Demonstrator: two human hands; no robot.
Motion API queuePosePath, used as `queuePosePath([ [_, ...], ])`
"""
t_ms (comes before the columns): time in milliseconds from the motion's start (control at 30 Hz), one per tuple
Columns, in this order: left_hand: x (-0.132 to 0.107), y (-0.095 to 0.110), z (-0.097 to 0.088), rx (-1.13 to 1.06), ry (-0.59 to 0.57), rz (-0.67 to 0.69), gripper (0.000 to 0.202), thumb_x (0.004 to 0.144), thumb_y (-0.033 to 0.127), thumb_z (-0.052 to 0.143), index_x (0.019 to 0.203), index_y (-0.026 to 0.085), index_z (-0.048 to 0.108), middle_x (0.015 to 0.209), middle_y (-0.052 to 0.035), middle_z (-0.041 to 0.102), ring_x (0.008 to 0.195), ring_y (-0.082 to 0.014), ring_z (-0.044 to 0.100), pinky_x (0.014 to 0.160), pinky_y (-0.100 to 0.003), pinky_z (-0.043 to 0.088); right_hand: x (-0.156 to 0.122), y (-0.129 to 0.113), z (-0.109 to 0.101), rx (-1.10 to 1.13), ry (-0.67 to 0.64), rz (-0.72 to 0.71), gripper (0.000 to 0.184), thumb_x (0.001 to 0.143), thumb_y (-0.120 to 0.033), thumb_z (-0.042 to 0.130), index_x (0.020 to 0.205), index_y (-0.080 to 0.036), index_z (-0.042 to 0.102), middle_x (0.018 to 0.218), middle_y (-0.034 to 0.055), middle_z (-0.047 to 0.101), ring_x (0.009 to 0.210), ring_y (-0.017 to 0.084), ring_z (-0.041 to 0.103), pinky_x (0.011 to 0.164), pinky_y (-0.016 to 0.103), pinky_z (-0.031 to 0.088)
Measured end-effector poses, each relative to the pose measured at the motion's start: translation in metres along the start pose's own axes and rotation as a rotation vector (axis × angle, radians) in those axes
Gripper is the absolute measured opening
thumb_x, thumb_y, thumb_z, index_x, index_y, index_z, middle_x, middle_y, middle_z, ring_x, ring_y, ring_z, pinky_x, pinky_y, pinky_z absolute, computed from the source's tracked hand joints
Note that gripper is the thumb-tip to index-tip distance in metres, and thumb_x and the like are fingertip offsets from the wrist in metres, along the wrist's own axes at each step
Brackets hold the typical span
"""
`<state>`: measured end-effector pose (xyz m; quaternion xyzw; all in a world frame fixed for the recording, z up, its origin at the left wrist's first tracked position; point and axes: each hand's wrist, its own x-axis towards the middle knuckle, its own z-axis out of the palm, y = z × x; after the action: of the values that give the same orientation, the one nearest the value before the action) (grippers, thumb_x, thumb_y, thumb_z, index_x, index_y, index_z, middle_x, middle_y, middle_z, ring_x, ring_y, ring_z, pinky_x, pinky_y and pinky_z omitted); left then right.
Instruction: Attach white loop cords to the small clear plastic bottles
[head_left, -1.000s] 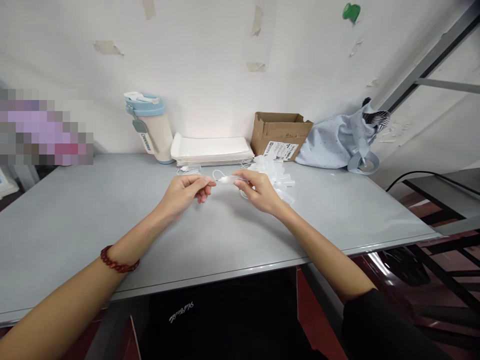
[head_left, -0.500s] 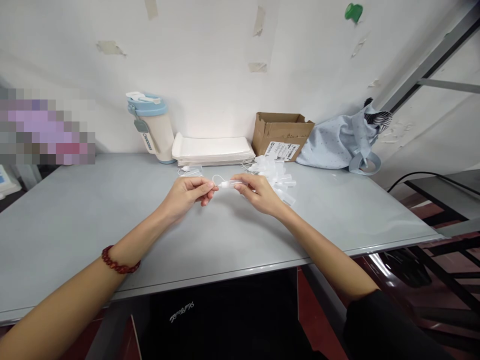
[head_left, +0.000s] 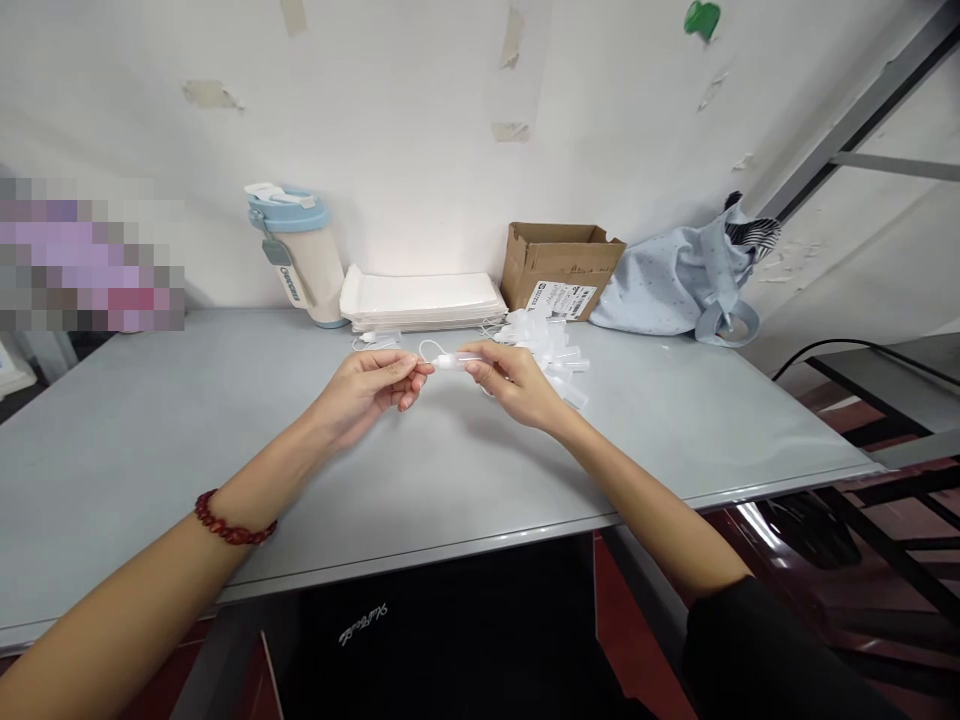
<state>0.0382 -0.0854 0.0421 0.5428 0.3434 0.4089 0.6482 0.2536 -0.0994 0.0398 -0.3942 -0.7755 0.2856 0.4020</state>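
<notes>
Both my hands meet above the middle of the grey table (head_left: 150, 440). My left hand (head_left: 367, 388) pinches the end of a thin white cord that loops up at its fingertips. My right hand (head_left: 514, 385) pinches a small white plastic piece (head_left: 452, 361) joined to that cord. The two hands are a few centimetres apart, with the piece bridging them. Just behind my right hand lies a pile of similar white plastic pieces (head_left: 551, 350).
Along the wall stand a cream tumbler with a blue lid (head_left: 300, 255), a stack of white flat packets (head_left: 421, 298), an open cardboard box (head_left: 559, 268) and a pale blue cloth bag (head_left: 679, 285). A few loose pieces (head_left: 379, 340) lie near the stack. A metal frame (head_left: 885, 420) is at right.
My hands have barely moved; the fingertips closed slightly on the white piece and cord. The view shifted a little.
</notes>
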Motion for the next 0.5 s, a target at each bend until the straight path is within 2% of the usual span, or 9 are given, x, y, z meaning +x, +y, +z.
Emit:
queuePosePath([
  [300,-0.0013,-0.0021,0.0018,-0.037,-0.013,-0.029,0.021,0.076,0.034,0.074,0.077,0.013,0.074,0.067,-0.0014,0.055,0.051,-0.0067,0.049,0.053,-0.022,0.039,-0.0004,0.0019,0.0004,-0.005,-0.003,-0.006,0.036,0.094,-0.043,0.045,0.103,-0.013,0.064,0.066,-0.0009,0.052,0.06,0.01,0.042,0.06,0.024,0.035],
  [500,-0.0009,-0.0048,0.0036,-0.02,0.002,-0.023,0.022,0.075,0.036,0.074,0.076,0.014,0.074,0.067,-0.0012,0.055,0.052,-0.007,0.048,0.053,-0.022,0.039,-0.0009,0.003,0.0019,-0.043,0.005,-0.017,0.031,0.094,-0.036,0.045,0.101,-0.013,0.064,0.07,0.0004,0.055,0.06,0.01,0.044,0.06,0.024,0.036],
])
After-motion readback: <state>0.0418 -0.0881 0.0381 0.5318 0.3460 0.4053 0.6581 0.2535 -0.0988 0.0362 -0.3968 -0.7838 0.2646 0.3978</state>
